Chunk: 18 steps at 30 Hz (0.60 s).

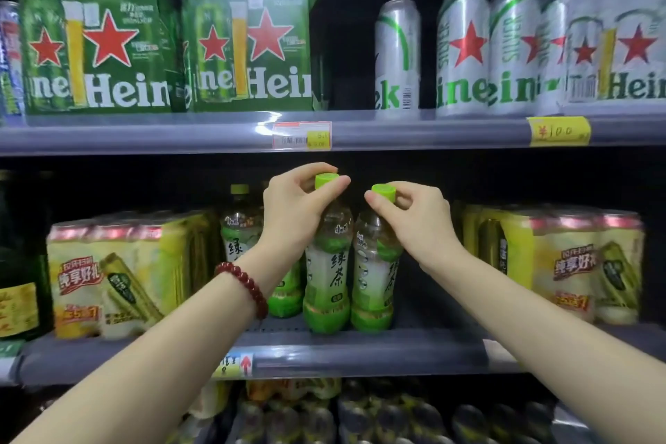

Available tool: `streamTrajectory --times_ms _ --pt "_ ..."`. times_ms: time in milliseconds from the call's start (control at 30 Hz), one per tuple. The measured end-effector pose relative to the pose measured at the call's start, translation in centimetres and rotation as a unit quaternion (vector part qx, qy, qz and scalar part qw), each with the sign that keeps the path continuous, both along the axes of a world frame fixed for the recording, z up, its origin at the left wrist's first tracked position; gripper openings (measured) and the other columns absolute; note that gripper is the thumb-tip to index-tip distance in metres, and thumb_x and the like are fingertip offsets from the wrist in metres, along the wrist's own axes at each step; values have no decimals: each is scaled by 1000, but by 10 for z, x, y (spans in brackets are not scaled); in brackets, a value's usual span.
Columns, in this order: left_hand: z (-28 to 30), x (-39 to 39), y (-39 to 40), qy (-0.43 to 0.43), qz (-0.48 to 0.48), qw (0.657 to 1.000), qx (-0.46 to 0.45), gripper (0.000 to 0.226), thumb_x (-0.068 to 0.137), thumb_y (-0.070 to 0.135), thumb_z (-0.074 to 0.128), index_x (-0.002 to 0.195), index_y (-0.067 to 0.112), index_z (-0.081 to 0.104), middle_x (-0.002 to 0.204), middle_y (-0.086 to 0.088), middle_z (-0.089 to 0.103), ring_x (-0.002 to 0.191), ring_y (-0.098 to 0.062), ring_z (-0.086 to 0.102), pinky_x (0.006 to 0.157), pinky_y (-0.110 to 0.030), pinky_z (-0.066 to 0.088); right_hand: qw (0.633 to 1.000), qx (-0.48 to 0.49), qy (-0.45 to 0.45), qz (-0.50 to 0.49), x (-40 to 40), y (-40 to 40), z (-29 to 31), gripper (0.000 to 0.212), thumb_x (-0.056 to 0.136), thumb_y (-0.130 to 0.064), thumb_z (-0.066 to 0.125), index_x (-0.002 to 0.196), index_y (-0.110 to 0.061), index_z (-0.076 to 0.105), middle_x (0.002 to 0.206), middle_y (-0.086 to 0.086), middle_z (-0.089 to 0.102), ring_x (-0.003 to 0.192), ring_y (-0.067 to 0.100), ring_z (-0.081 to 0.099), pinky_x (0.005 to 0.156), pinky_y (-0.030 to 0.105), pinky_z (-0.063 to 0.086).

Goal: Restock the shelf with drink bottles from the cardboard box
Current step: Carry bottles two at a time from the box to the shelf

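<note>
Two green-tea bottles with lime caps stand side by side at the front of the middle shelf (360,360). My left hand (295,205), with a red bead bracelet on its wrist, pinches the cap of the left bottle (326,277). My right hand (414,213) pinches the cap of the right bottle (373,281). Both bottles are upright with their bases on the shelf. Another bottle of the same tea (239,227) stands behind them to the left. The cardboard box is out of view.
Yellow multipacks of cans flank the bottles at left (119,274) and right (562,259). A dark glass bottle (18,263) stands far left. The upper shelf (144,137) carries green beer packs and silver cans. More cans fill the shelf below (360,414).
</note>
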<state>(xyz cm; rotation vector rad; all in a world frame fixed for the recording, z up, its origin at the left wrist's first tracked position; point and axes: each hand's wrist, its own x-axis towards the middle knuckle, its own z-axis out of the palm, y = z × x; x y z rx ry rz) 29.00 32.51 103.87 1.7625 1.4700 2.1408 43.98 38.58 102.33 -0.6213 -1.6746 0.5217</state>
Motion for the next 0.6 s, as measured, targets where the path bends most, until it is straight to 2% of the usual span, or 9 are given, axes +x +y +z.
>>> streamTrajectory --times_ms 100,233,333,500,600 --pt "2 -2 8 -8 4 1000 -8 26 74 32 76 97 20 74 87 5 75 86 -6 70 86 -33 57 1000 -21 -10 -4 -4 10 4 16 81 -37 72 82 -21 74 74 -7 75 77 4 70 79 27 55" --pt "3 -4 17 -13 7 1000 -15 27 74 35 76 97 21 74 87 4 75 87 -8 71 87 -36 57 998 -54 -15 15 -6 20 9 18 80 -37 72 81 -19 75 74 -4 75 75 5 70 70 21 52" --pt "2 -5 18 -3 4 1000 -16 27 75 35 75 98 22 73 89 5 75 88 -7 70 86 -33 57 998 -60 -15 15 -7 25 10 19 80 -37 72 83 -18 75 76 -4 75 75 4 69 67 18 50" --pt "-8 -15 23 -16 -22 999 -41 28 77 33 74 102 21 72 94 4 75 93 -7 70 90 -33 56 995 -88 -8 39 -12 33 9 27 76 -39 76 91 -17 75 83 -3 76 82 7 71 78 25 56" --pt "-13 -22 24 -18 -83 993 -84 30 81 28 71 110 22 67 102 4 73 102 -8 68 94 -31 53 995 -82 -27 38 -16 36 0 29 76 -36 76 100 -22 71 91 -10 70 86 0 64 79 19 52"
